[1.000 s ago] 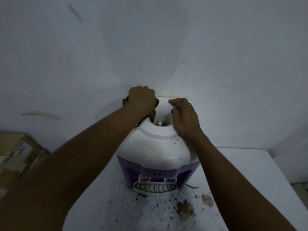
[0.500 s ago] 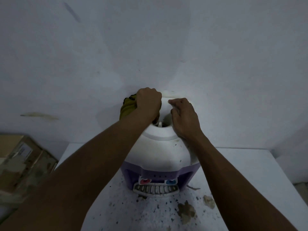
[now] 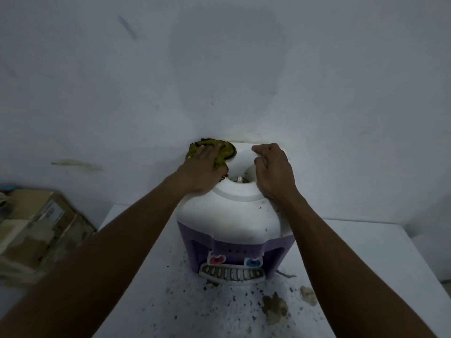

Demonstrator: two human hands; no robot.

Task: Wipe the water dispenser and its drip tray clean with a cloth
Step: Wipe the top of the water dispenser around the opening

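Cloth [image 3: 227,153] work is on the back left corner of the top right now. Our left hand [image 3: 205,164] lies flat on the green cloth, fingers straight, pressing it onto the white top of the dispenser [image 3: 231,215], right up by the wall [image 3: 219,69]. Our right hand [image 3: 273,172] sits across the bottle well with fingers curled over its rim, and we read that as a brace so the thing doesn't skid on the desk [image 3: 366,252]. To do this bit well we'd go with a flat palm, firm even pressure and short overlapping strokes pulled from the back edge toward us. Then we'd curve around the raised collar and try not to shove grime down into the well. Folding to a fresh face once the cloth looks dark would probably help. The drip tray [image 3: 231,273] sits low at the front, with specks and crumbs scattered on the desk around it, so we'd guess top first, sides next, tray last, since whatever we knock loose lands down there anyway.
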